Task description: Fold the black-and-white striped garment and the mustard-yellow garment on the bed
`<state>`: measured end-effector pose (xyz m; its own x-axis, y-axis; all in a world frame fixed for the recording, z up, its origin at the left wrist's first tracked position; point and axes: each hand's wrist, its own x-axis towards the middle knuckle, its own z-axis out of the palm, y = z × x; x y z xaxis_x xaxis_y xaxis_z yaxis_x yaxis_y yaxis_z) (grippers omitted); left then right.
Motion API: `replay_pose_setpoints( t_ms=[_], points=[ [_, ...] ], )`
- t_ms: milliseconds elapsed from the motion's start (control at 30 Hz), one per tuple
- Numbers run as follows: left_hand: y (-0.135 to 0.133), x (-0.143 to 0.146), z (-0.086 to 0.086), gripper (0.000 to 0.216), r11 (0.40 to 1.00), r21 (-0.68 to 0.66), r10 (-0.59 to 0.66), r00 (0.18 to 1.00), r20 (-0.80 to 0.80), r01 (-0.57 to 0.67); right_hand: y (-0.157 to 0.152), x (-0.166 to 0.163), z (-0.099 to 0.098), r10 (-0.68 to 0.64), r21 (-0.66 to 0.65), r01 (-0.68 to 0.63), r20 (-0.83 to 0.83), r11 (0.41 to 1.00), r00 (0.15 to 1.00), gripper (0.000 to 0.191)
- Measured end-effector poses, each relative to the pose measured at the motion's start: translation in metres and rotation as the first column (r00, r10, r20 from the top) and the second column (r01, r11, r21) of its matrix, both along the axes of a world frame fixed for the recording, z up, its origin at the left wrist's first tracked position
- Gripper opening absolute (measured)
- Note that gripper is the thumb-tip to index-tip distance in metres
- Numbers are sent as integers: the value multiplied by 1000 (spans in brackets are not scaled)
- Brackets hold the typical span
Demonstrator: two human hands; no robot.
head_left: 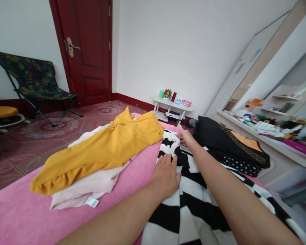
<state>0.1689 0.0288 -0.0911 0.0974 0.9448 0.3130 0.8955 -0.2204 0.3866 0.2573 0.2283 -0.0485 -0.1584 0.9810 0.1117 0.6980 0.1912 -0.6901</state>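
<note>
A black-and-white striped garment [193,200] lies spread on a pink blanket [20,211] over a bed. My left hand [166,176] rests flat on the garment's left edge, fingers stretched out and together. My right hand [184,133] reaches further along, fingers flat on the striped garment's far end. To the left lies a mustard-yellow garment [104,146] on top of a pale pink garment [86,187] with a white tag [92,202]. On the right, a black garment with gold trim [226,143] lies on a black dotted one [242,166].
A red door [86,51] and a dark folding chair [33,81] stand on the tiled floor at the left. A small white table [172,106] with small items sits by the far wall. A cluttered shelf [267,129] and mirror run along the right.
</note>
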Motion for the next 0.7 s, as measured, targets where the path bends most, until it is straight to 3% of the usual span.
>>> replay_pose_setpoints(
  t_ms=[100,200,333,467,567,700],
  points=[
    [-1,-1,1,59,1000,0,-11,1000,19,11,-2,-7,-4,-4,-20,6,103,1000,995,34],
    [-3,-2,4,65,1000,5,20,997,71,-21,3,-1,-8,-106,69,95,178,993,978,20],
    [-4,-2,6,76,998,-6,64,991,115,-64,13,19,-7,-213,151,176,280,973,936,24],
    [-1,-1,3,66,999,-39,18,998,63,-16,10,29,-9,-221,157,170,424,973,878,23],
    [0,0,2,59,999,-42,-24,1000,15,24,5,20,-8,-217,139,168,532,976,818,26],
    [-1,-1,4,57,999,-41,-28,1000,-5,28,4,-7,9,-238,203,142,609,969,757,29]
  ],
)
